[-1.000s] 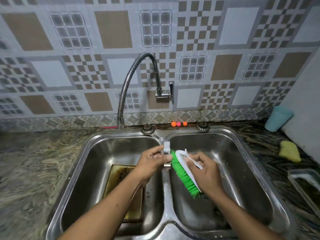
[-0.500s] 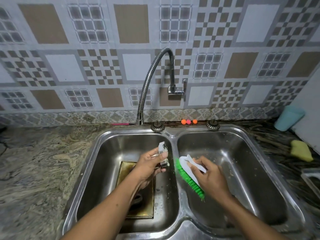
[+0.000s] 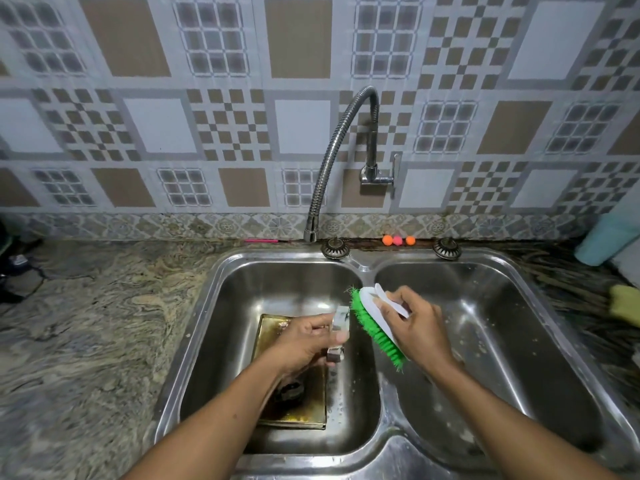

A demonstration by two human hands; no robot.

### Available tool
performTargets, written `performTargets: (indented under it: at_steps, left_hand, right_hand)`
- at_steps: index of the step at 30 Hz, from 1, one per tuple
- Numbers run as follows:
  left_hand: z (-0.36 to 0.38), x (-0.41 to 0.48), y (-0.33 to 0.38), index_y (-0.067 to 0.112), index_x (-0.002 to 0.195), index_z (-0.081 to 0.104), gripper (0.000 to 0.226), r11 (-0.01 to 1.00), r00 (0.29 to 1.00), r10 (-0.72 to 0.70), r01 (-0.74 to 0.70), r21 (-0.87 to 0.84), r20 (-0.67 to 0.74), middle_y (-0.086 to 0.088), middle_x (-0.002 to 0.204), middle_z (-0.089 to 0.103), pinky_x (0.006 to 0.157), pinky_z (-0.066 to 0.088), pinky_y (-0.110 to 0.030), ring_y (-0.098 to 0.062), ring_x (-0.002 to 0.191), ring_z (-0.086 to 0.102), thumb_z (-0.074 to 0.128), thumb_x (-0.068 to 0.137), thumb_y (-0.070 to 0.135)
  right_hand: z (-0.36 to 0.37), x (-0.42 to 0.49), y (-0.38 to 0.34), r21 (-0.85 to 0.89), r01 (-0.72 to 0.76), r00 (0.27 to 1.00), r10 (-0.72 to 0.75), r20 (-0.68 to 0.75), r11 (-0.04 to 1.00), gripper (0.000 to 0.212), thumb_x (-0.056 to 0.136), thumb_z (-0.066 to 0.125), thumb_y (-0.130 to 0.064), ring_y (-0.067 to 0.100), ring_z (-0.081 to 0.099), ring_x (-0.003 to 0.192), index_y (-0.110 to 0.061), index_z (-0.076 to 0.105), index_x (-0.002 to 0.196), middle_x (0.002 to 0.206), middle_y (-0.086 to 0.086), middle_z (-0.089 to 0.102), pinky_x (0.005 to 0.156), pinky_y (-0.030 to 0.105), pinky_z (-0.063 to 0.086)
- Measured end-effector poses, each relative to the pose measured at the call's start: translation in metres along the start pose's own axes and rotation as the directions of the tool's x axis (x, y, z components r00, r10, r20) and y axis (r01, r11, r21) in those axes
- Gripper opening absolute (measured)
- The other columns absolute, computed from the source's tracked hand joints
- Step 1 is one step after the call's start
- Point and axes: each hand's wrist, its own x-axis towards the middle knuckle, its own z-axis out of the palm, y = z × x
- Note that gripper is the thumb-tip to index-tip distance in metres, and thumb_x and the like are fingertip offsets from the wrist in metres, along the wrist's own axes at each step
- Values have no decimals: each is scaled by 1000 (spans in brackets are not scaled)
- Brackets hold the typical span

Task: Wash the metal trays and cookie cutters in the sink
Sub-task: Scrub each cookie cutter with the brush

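My left hand (image 3: 308, 341) grips a small metal cookie cutter (image 3: 340, 332) over the left basin of the double steel sink (image 3: 207, 306). My right hand (image 3: 420, 327) holds a scrub brush (image 3: 375, 323) with a white back and green bristles by its handle, bristles turned toward the cutter and just beside it, above the divider between the basins. A greasy, golden-brown metal tray (image 3: 294, 407) lies flat on the floor of the left basin, partly hidden under my left forearm.
A flexible steel faucet (image 3: 341, 147) arches over the sink from the tiled wall, with no water seen running. A teal cup (image 3: 602, 240) and a yellow sponge (image 3: 625, 303) sit on the granite counter at the right. Small orange and pink balls (image 3: 397, 240) lie behind the sink.
Both hands have shifted left, from over the divider toward the left basin. The cutter has been turned in my left hand and the brush stays close beside it.
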Motion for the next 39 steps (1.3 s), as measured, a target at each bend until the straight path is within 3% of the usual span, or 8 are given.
performTargets:
  at_steps: [12,16,20,22,24,27,31,39]
  left_hand:
    - [-39,-12,-15,14,125,68,58,999,997,-43,44,15,-61,-12,112,76,62,57,-27,-16,82,74,84,70,18]
    - [-52,-17,-32,19,128,64,56,995,989,-95,93,-30,-115,-10,112,76,65,59,-29,-17,87,74,83,76,14]
    - [-58,-17,-39,18,129,65,50,993,988,-117,118,9,-102,-8,113,76,71,61,-31,-17,91,74,80,82,10]
    - [-62,-17,-44,22,129,64,56,985,984,-126,139,97,-129,-8,103,76,77,62,-34,-17,89,73,85,78,15]
    - [-64,-16,-55,22,137,59,65,955,979,-134,169,245,-155,6,74,70,78,61,-31,-10,78,70,86,78,17]
    - [-53,-10,-79,19,142,55,62,827,974,-104,197,526,-202,21,59,59,64,46,-10,8,56,54,79,86,10]
    - [-43,-3,-111,28,133,57,58,532,962,-26,242,811,-270,0,102,66,84,52,-27,-14,89,60,83,82,26]
    - [-31,12,-120,23,130,51,56,142,942,7,332,932,-336,-8,119,69,89,55,-41,-29,109,67,79,84,38]
  right_hand:
    - [49,-10,-18,79,78,991,-85,102,994,25,88,69,-46,9,60,59,-21,64,84,68,-9,65,52,28,45]
    - [61,-10,-7,22,-47,991,44,129,999,32,85,64,-56,11,66,64,-24,64,88,72,-7,70,54,38,54]
    - [79,-15,-8,13,4,971,-7,237,1000,23,89,66,-48,11,64,72,-26,65,93,83,-14,69,58,26,44]
    - [78,-20,10,-121,-10,964,41,262,993,25,91,60,-52,15,63,77,-28,62,97,88,-9,70,61,28,44]
    - [66,-18,28,-251,-50,966,110,234,967,30,90,57,-55,23,65,78,-28,63,101,90,1,73,62,33,49]
    - [58,-14,31,-270,-69,974,123,188,960,30,89,61,-54,27,66,76,-29,65,102,87,2,73,62,35,53]
    - [54,-19,21,-232,-34,975,83,205,972,22,89,66,-49,19,64,66,-30,65,100,77,-5,67,56,33,52]
    - [28,-29,35,-232,-84,973,129,189,969,20,86,70,-48,14,57,60,-29,67,92,69,-12,62,50,25,40]
